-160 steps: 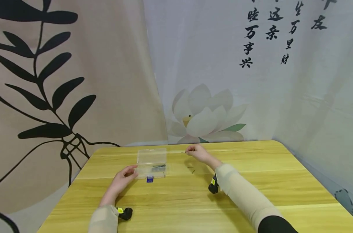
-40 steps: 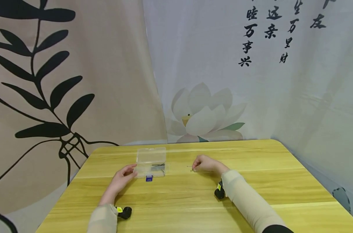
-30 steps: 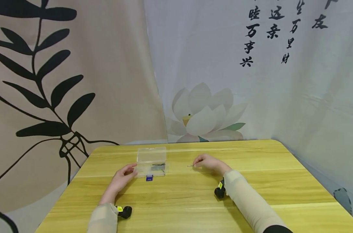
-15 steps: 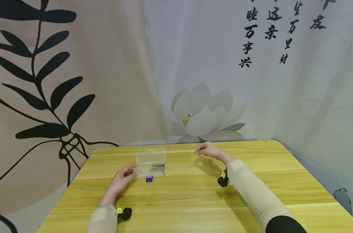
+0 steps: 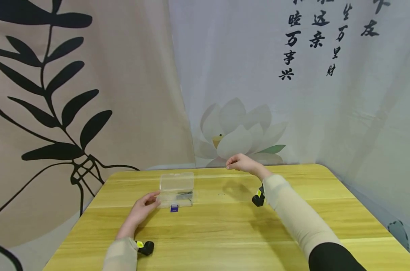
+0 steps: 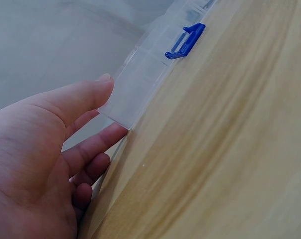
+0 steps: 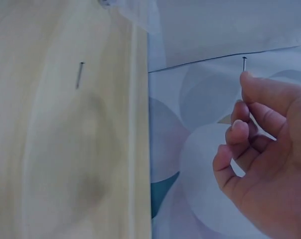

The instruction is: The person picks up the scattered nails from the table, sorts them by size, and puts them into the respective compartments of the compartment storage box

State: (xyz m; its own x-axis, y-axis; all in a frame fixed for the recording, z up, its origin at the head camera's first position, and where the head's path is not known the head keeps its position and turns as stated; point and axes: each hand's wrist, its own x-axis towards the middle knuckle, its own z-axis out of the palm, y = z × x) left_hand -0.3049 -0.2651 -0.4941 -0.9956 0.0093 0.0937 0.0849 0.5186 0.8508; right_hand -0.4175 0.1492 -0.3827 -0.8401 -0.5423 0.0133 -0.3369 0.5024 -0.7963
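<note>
A clear plastic box [image 5: 175,203] stands on the table with its lid [image 5: 176,182] raised and a blue latch [image 5: 174,208] at its front. Small dark metal pieces lie inside it. My left hand [image 5: 143,209] holds the box's left end; the left wrist view shows thumb and fingertips at its corner. My right hand [image 5: 243,164] is raised over the far table edge. Between thumb and index finger it pinches a nail [image 7: 244,63], of which only the head and upper shaft show. Another nail [image 7: 80,74] lies on the table, right of the box.
The wooden table [image 5: 205,233] ends at a printed cloth backdrop [image 5: 242,128] just behind the far edge. A black wrist camera [image 5: 258,199] sits under the right sleeve, another camera [image 5: 146,248] beside the left sleeve.
My right hand has picked up one nail from the table and risen away toward the far edge, leaving the other nail lying. The left hand and box have stayed in place.
</note>
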